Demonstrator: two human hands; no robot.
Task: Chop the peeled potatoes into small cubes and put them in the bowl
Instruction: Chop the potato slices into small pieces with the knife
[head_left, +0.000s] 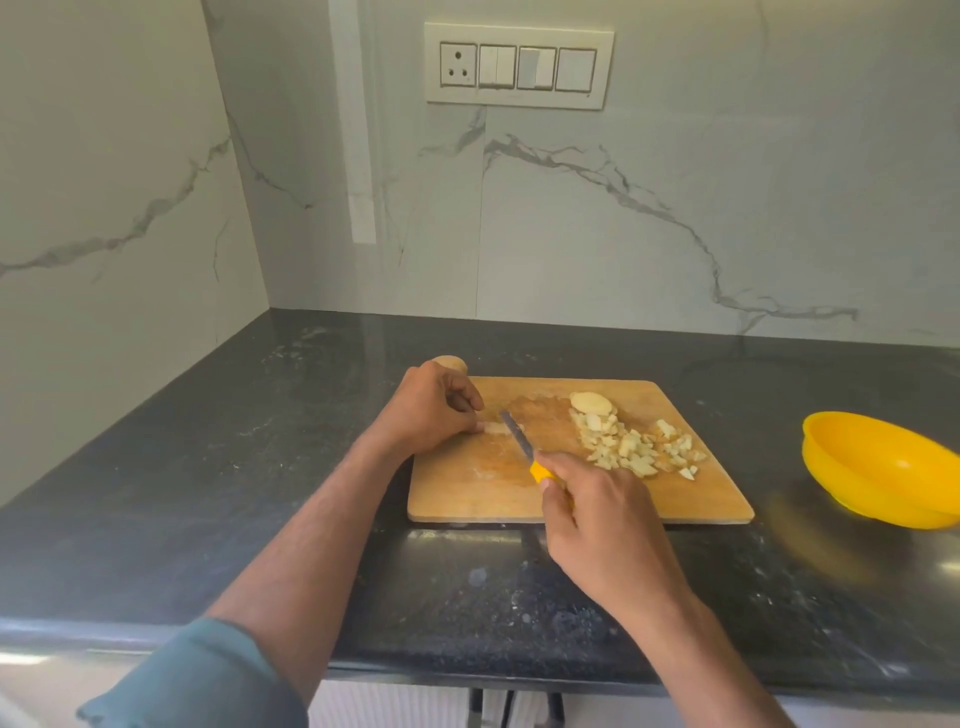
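Mid-frame on the tan wooden chopping board (519, 493): left hand (431, 410) pinches pale potato strip (496, 427), right hand (602, 525) grips yellow-handled knife (524, 448); advise short even cuts, fingertips tucked clear of blade.

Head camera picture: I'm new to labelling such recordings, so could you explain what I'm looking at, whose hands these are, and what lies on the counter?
There is no machine here. A person wears one camera on the head, looking down at their own hands. The left hand pins a potato strip to the wooden cutting board. The right hand grips a yellow-handled knife, its blade at that strip. A pile of potato cubes and an uncut potato piece sit on the board. A yellow bowl stands to the right on the dark counter.
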